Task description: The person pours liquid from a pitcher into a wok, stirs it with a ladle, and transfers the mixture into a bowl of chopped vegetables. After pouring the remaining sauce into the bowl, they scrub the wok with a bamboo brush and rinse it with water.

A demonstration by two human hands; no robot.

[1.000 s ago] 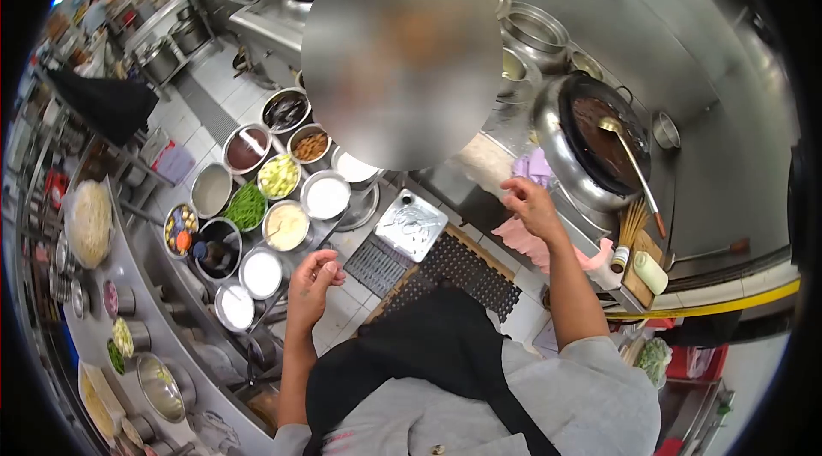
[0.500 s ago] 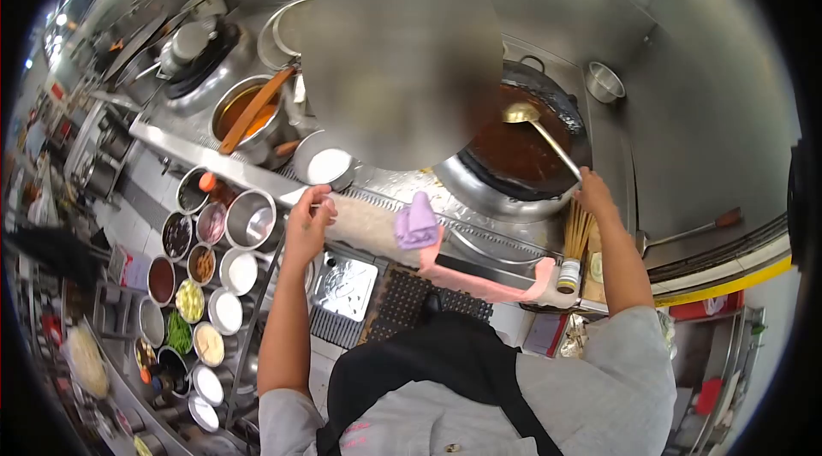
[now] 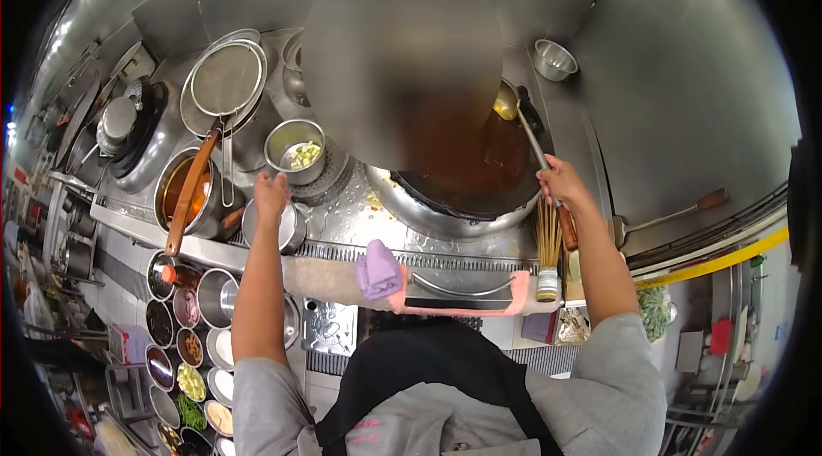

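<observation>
My right hand [image 3: 561, 182] is closed around the handle of a long ladle [image 3: 533, 141]. The ladle's bowl rests at the right side of a big wok [image 3: 467, 220] of dark red-brown sauce, part of it under a blurred patch. On the left, my left hand [image 3: 271, 193] reaches forward with fingertips apart, at the near-left edge of a small steel pot [image 3: 282, 141]. Pale green chopped pieces [image 3: 306, 154] lie in that pot. Whether the fingers touch its rim is hard to tell. Just below is another metal pot [image 3: 291, 229], partly hidden by my left wrist.
Left of my hand, a wooden-handled strainer [image 3: 227, 79] lies across a pot of orange liquid [image 3: 174, 186]. A purple cloth [image 3: 378, 270] sits on the front ledge. Bamboo sticks [image 3: 546, 238] stand beside the ladle handle. Several ingredient containers [image 3: 190, 381] fill the lower left.
The view has shifted, bringing the pot of chopped pieces into sight. My left hand has moved forward to that pot's edge. My right hand still holds the ladle, its bowl still at the wok.
</observation>
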